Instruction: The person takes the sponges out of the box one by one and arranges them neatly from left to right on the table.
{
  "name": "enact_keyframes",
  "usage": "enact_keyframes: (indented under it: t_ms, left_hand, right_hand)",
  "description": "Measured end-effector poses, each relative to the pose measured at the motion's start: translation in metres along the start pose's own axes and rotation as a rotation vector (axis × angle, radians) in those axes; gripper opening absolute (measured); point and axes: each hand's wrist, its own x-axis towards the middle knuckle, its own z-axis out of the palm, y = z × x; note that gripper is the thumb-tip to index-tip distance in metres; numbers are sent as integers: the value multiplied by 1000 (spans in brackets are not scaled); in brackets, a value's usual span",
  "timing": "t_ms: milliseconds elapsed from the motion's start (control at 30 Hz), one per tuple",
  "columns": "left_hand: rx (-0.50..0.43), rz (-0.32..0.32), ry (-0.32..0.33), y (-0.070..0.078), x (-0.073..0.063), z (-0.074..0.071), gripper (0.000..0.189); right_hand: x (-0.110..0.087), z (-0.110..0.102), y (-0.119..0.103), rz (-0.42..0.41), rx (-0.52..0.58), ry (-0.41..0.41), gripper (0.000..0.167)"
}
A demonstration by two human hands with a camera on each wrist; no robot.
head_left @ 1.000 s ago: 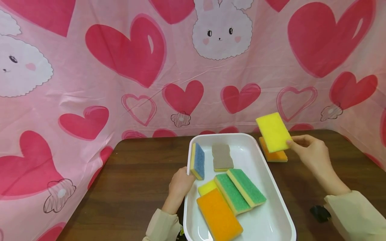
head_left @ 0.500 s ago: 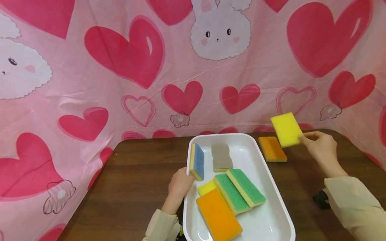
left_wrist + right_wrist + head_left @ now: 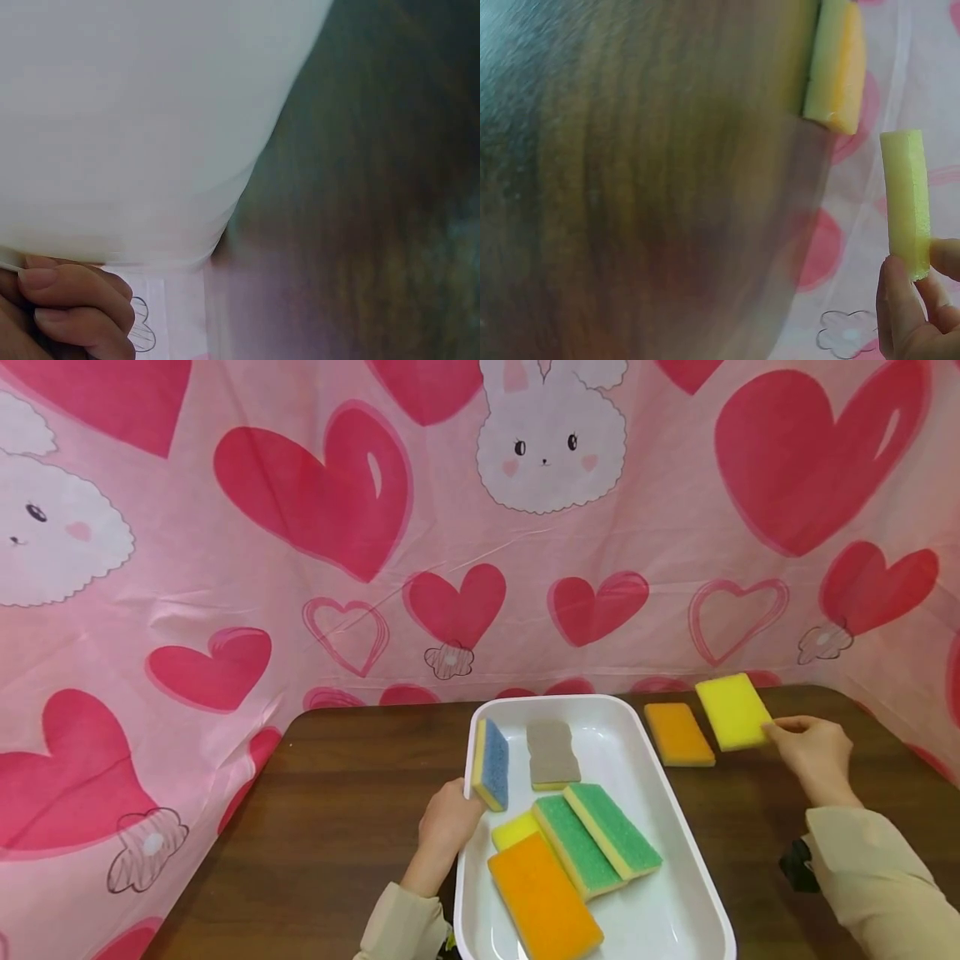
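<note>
Between the thumb and fingers of my right hand (image 3: 813, 756) is a yellow sponge (image 3: 733, 712), pinched at its near right corner. It is beside an orange sponge (image 3: 678, 735) lying on the table, right of the tray. The right wrist view shows the held sponge edge-on, above the table surface. My left hand (image 3: 450, 817) grips the left rim of the white tray (image 3: 701, 860); its curled fingers (image 3: 82, 296) show under the rim in the left wrist view.
Inside the tray, a blue sponge (image 3: 493, 767) stands against the left wall. A grey sponge (image 3: 553, 752) lies at the back. Two green sponges (image 3: 611, 828) and an orange sponge (image 3: 545, 897) overlap a yellow one (image 3: 514, 829). A heart-print cloth (image 3: 450, 527) hangs behind the table (image 3: 337, 793).
My right hand has carried the yellow sponge right and then down, from over the orange sponge to beside it. The left hand and tray have stayed put.
</note>
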Motion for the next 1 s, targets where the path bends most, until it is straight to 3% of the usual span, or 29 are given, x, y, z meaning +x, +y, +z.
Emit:
enact_keyframes:
  t_ms: [433, 1000]
  left_hand:
    - [-6, 2, -4, -1, 0, 1, 27]
    - [-9, 5, -3, -1, 0, 1, 26]
  right_hand:
    - [3, 9, 7, 135, 30, -19, 48]
    - [5, 19, 12, 167, 50, -10, 48]
